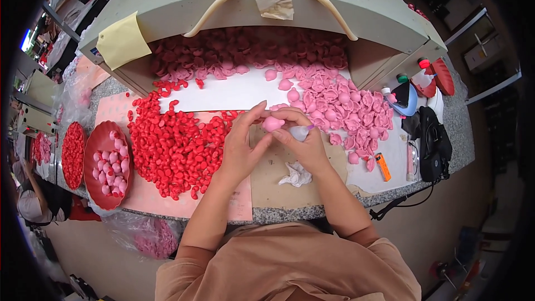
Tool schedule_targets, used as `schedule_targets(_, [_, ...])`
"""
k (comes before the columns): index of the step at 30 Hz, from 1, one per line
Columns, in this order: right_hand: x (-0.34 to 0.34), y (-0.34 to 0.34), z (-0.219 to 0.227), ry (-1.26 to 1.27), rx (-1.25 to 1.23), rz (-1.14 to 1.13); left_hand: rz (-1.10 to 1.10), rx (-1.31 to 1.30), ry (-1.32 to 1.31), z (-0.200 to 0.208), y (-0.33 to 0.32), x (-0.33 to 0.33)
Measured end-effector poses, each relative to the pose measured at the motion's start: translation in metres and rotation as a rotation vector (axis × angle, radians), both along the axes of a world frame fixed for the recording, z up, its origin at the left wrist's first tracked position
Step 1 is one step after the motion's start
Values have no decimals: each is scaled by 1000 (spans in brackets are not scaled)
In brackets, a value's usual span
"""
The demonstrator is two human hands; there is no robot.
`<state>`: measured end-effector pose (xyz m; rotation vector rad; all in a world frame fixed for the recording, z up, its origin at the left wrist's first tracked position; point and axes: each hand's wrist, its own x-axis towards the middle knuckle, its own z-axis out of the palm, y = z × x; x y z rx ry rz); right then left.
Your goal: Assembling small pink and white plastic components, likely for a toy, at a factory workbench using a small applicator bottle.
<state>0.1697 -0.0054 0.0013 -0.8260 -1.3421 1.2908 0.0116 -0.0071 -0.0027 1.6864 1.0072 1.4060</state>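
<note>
In front of my chest, both hands meet around a small rounded pink piece (273, 124). My left hand (239, 146) is closed, its thumb and fingertips at the piece's left side. My right hand (311, 147) is closed around a small translucent bottle (300, 132) with a purple tip, and its index finger and thumb also reach the pink piece. Left of my hands spreads a heap of small glossy red pieces (175, 150). On the right lies a heap of pink shell-like pieces (356, 108), with more piled deep under the hood.
A grey hood (167, 11) arches over the bench. At left stand a red dish (91, 189) of pink-and-red pieces and another of red ones. A crumpled tissue (295, 174), an orange lighter (383, 167), a black bag (434, 145) and a blue bowl (409, 103) lie about.
</note>
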Motion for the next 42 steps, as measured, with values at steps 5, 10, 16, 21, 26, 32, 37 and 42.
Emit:
schedule_targets(5, [1,0,-2,-39,61,-61,55,139,234,3,2,-3])
schedule_targets(10, [0,1,-2,-3,64,-34,68,112,226,3,2,-3])
schedule_targets(16, [-2,-1,3,62,-16,-1,83,127,235,0,2,-3])
schedule_targets(21, [-2,0,1,107,-73,5,105,159,224,1,1,1])
schedule_targets(26, [-8,-3,-3,260,-205,19,102,209,218,-5,3,0])
schedule_targets(32, [-12,-7,-8,328,-228,-111,80,180,156,-7,2,3])
schedule_targets(37, [-11,-9,6,453,-466,-161,26,26,-27,-14,1,7])
schedule_targets(42, [-8,-3,2,462,-455,-167,-12,-18,-103,-17,1,6])
